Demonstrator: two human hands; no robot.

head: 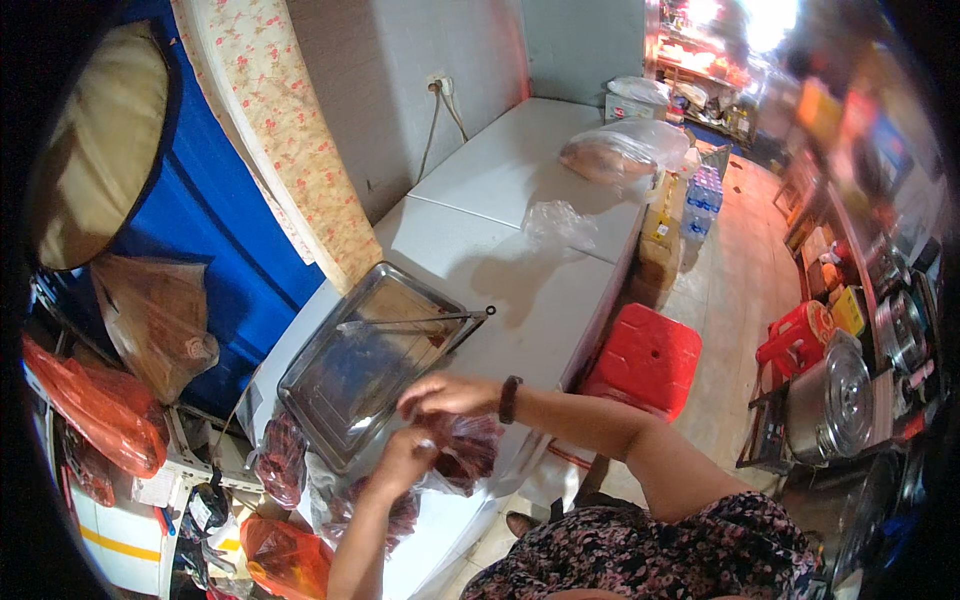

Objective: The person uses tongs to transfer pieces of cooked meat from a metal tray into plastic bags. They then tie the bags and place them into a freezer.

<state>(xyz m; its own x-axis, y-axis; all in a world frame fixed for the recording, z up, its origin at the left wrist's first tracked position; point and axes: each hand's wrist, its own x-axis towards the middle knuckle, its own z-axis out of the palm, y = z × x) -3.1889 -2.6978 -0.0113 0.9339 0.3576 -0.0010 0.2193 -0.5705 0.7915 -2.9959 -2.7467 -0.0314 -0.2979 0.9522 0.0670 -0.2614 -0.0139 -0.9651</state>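
Note:
My left hand [406, 459] and my right hand [457, 395] meet at the gathered neck of a clear plastic bag [466, 454] of dark red pieces, perhaps meat. Both hands pinch the plastic; the fingertips are partly hidden. The bag is at the table's near end, beside a rectangular metal tray [330, 442]. Across the tray lies a pair of metal tongs [420, 321]. Two more clear bags of dark red contents lie near my left hand, one [281, 461] by the tray's corner, the other [401, 517] partly behind my left forearm.
A crumpled clear bag [559, 223] and a large filled plastic bag [611, 154] lie farther along the white table [480, 255]. A red plastic stool [649, 360] stands beside it on the right. Shelves with a lidded metal pot [832, 405] line the right side. Red bags [285, 555] are at lower left.

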